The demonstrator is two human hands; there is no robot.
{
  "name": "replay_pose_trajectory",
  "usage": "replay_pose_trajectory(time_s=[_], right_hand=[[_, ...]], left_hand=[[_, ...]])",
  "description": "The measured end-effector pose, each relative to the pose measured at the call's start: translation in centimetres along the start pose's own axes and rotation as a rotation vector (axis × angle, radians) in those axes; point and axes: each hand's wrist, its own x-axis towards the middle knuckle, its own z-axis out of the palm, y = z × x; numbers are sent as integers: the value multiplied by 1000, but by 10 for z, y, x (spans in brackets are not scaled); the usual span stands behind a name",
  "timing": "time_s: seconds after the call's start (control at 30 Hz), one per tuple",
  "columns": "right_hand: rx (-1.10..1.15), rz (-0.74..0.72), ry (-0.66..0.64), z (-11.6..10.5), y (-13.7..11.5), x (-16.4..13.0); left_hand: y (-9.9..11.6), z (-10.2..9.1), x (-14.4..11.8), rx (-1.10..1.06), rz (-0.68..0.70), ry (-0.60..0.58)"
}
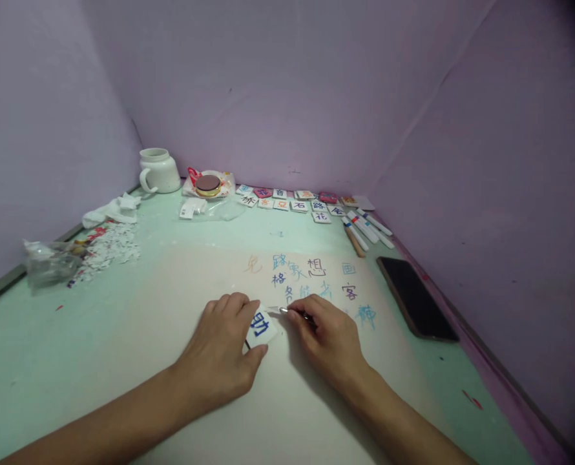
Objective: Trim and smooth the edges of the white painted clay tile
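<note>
With the left hand pinning the card and the right hand gripping the blade, a slip could nick the thumb.

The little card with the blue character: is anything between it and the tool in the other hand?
Nothing visible. The left hand pins the card on the paper sheet; the right hand holds a thin metal tool whose tip sits just beside the card's upper right corner, with only bare paper between.

1. The card under my left hand looks like smooth white paper, inked blue.
2. The tool in my right hand has a shiny metal tip.
3. The worktop is matt pale green.
4. The phone is glossy black.
5. The mug looks like glazed white ceramic.
</note>
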Motion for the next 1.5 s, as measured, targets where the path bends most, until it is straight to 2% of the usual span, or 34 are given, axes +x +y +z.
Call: replay_pose_trajectory(time_s=[0.2, 0.33, 0.6, 0.77, 0.97, 1.13, 1.33, 1.5], right_hand=[[-80, -22, 14, -3, 1, 1], [-110, -20, 20, -6, 3, -1], [-86, -93, -48, -11, 3, -4], [-61, -100, -63, -11, 1, -4], [-99, -67, -59, -6, 3, -2], [-70, 41, 29, -6, 5, 1], [-43, -72, -39, -7, 3, -1], [-119, 14, 44, -4, 4, 2]], left_hand=[[-5, 4, 1, -80, 43, 35], [-7, 1, 3, -95, 47, 0], [-17, -11, 8, -134, 146, -110], [-20, -11, 10, -153, 170, -132], [-20, -13, 12, -180, 168, -153], [-20, -13, 12, -169, 161, -154], [-21, -12, 12, -168, 174, -142], [-19, -14, 12, -172, 161, -164]])
